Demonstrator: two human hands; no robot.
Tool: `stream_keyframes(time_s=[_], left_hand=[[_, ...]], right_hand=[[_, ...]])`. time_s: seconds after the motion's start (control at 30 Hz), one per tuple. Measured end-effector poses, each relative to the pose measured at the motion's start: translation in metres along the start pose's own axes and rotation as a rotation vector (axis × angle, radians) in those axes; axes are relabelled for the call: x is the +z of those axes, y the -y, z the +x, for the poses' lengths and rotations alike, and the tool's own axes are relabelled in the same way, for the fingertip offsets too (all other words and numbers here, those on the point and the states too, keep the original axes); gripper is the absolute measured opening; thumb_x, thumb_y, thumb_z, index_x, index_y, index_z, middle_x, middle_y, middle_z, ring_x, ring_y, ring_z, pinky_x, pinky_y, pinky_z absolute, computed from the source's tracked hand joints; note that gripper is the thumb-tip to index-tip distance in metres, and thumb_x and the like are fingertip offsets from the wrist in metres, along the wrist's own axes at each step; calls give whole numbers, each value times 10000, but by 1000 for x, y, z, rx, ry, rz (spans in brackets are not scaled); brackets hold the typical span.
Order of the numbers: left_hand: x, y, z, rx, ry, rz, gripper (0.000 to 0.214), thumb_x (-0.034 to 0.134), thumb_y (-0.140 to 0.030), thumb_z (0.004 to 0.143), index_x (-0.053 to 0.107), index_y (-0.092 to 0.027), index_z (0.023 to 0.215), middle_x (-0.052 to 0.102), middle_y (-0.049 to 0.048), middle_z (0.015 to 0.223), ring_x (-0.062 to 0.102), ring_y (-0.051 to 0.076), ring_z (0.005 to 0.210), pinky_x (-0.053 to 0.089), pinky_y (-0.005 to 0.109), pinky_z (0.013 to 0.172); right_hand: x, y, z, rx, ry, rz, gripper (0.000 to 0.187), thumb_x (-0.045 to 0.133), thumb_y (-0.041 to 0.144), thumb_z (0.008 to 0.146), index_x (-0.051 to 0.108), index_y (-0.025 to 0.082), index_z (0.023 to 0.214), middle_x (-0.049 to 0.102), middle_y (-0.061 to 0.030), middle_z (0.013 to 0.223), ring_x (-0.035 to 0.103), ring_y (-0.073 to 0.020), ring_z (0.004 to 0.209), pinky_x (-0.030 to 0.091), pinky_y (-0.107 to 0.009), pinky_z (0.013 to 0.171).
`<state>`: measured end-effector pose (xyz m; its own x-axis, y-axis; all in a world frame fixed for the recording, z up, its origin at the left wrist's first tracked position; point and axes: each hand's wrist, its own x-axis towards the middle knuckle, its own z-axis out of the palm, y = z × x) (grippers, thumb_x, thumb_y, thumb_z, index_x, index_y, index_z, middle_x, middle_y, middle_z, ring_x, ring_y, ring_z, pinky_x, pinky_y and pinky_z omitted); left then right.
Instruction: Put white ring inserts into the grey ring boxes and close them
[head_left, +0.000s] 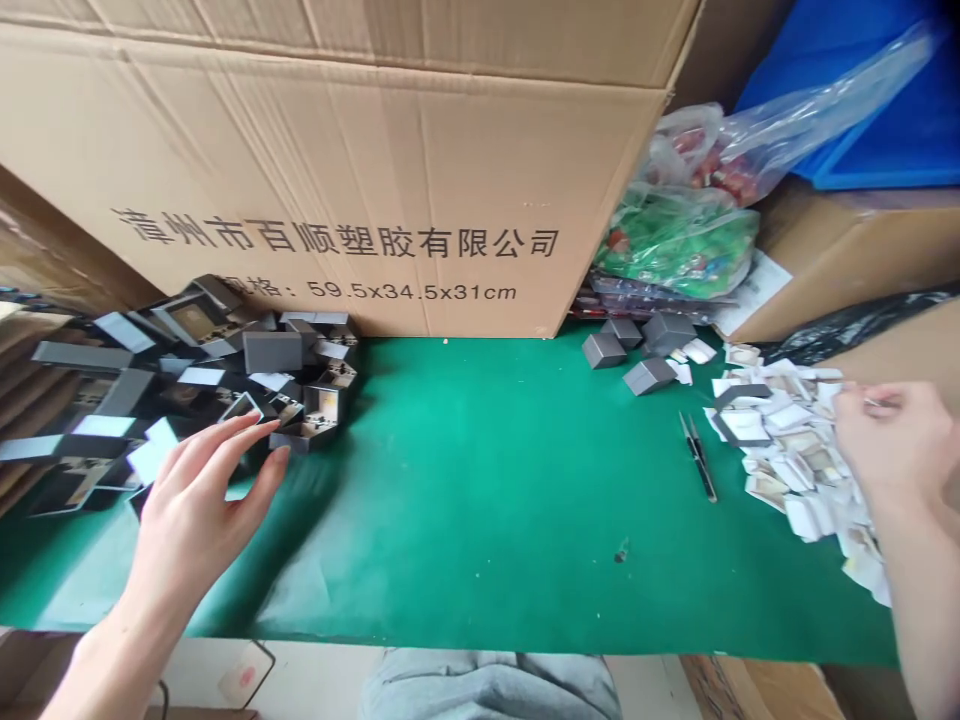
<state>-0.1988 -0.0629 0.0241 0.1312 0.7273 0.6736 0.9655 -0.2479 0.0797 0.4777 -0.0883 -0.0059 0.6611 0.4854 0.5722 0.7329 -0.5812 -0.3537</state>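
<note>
My left hand [199, 500] stretches with fingers apart toward a heap of small dark grey open boxes [217, 370] at the left of the green mat [480, 500]; its fingertips reach the nearest box and hold nothing. My right hand [892, 435] is curled over a pile of small white insert pads [787, 440] at the right, fingers pinched together on something too small to make out.
A large printed cardboard carton [337, 160] stands along the back. Three closed grey boxes [637, 350] lie near plastic bags of coloured items [682, 230]. Black tweezers [699, 455] lie on the mat. A blue crate [885, 110] and more cartons stand at the right.
</note>
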Motion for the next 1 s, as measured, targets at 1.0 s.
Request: stream_keyframes(time_s=[1.0], left_hand=[[50, -53, 0, 166, 174, -311, 157, 612, -390, 936, 612, -276, 1043, 700, 44, 1064, 686, 252, 989, 572, 394, 893]], right_hand=[[32, 24, -40, -52, -48, 357, 314, 560, 471, 837, 627, 194, 968, 685, -136, 882, 671, -259, 752, 528, -382, 718]])
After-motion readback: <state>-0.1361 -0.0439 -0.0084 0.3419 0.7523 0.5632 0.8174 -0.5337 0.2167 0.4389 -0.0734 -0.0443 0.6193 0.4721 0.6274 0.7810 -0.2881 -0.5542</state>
